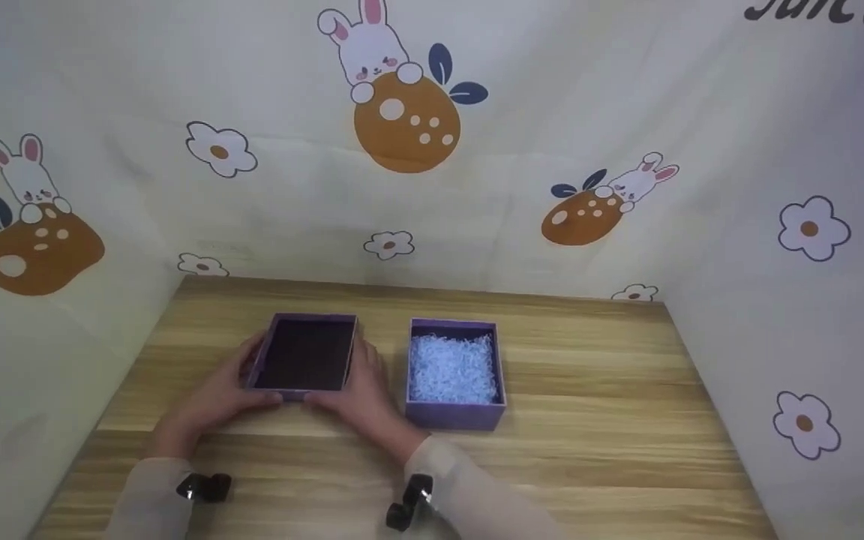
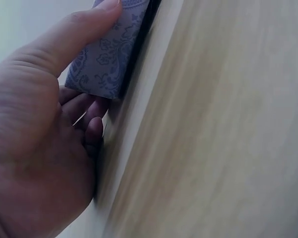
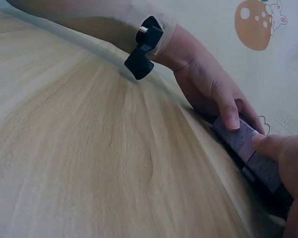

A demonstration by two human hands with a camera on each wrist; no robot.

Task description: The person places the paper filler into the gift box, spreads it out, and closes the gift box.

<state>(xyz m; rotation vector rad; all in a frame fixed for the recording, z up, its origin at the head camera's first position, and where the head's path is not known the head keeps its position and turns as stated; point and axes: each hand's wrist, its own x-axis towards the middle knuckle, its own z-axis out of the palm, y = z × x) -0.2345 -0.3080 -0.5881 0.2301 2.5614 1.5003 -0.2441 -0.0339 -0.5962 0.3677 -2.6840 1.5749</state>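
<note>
Both hands are around a square purple box (image 1: 293, 395) whose open side faces up and shows a dark inside. My left hand (image 1: 214, 394) grips the left side, its thumb along the front wall. On the right side my right hand (image 1: 363, 394) holds the box, thumb also at the front. In the left wrist view the box wall (image 2: 102, 64) carries a floral pattern, and the fingers reach partly behind it. Both thumbs press the patterned front wall (image 3: 246, 144) in the right wrist view. The box sits low over the table.
To the right stands a second purple box (image 1: 451, 416), open at the top and filled with light blue shredded paper (image 1: 453, 367). The wood-grain table (image 1: 589, 420) is enclosed at the back and sides by a cloth (image 1: 507, 225) printed with rabbits and flowers.
</note>
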